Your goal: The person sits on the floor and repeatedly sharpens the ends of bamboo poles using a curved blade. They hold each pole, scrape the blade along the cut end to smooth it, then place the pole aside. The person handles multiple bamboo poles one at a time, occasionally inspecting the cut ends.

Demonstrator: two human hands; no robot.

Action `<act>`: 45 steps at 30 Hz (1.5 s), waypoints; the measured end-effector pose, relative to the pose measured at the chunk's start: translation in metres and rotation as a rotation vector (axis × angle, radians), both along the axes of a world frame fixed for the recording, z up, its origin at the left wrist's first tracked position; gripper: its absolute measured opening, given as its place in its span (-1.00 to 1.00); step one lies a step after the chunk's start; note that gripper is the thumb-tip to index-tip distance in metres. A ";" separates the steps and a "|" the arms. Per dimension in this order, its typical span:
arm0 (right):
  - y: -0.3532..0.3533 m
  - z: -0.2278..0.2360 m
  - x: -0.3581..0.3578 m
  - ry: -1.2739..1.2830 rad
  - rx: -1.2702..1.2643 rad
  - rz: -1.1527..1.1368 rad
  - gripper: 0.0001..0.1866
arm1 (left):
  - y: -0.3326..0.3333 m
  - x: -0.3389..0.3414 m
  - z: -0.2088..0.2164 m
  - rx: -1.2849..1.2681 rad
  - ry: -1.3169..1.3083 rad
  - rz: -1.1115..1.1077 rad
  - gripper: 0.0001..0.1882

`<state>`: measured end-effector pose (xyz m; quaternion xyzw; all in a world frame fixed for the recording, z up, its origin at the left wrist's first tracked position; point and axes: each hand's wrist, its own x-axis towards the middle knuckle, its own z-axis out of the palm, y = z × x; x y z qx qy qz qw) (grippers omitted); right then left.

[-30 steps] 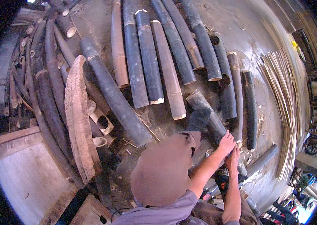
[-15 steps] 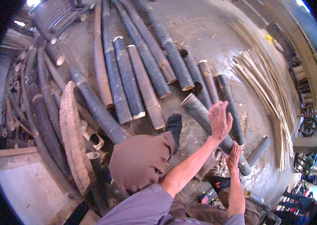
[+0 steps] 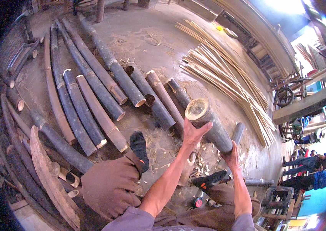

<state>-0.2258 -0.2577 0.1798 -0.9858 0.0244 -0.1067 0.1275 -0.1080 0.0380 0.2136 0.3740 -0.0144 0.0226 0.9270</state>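
A thick dark bamboo tube (image 3: 218,133) is raised in front of me, tilted, with its pale closed end (image 3: 197,109) facing up toward me. My left hand (image 3: 194,134) grips it just below that end, thumb spread across the side. Around its lower end my right hand (image 3: 231,154) is closed; part of those fingers is hidden behind the tube. Pale chips (image 3: 205,156) lie on the floor below it, between my dark-socked feet.
Several long bamboo poles (image 3: 101,86) lie side by side ahead and left. A bundle of thin split strips (image 3: 228,88) is at the right. A curved wooden slab (image 3: 43,165) leans near my left knee. People (image 3: 317,173) stand far right.
The bamboo tube has been lifted and turned so its end faces up. My left hand has moved from above it to grip near that end. My view has swung to the right.
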 end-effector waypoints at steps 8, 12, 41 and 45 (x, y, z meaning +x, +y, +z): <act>0.011 -0.002 0.012 0.082 -0.083 0.049 -0.04 | 0.004 0.003 -0.016 -0.038 0.065 0.255 -0.23; 0.037 -0.013 0.021 0.205 -0.140 0.128 -0.05 | 0.019 0.020 -0.064 -0.051 0.420 0.483 0.01; 0.139 -0.143 0.007 0.292 -0.086 0.166 -0.06 | -0.009 -0.018 -0.158 1.818 -0.331 -0.721 -0.29; 0.134 -0.138 0.013 0.328 0.006 0.195 -0.12 | 0.007 -0.036 -0.183 1.946 -0.551 -0.619 -0.08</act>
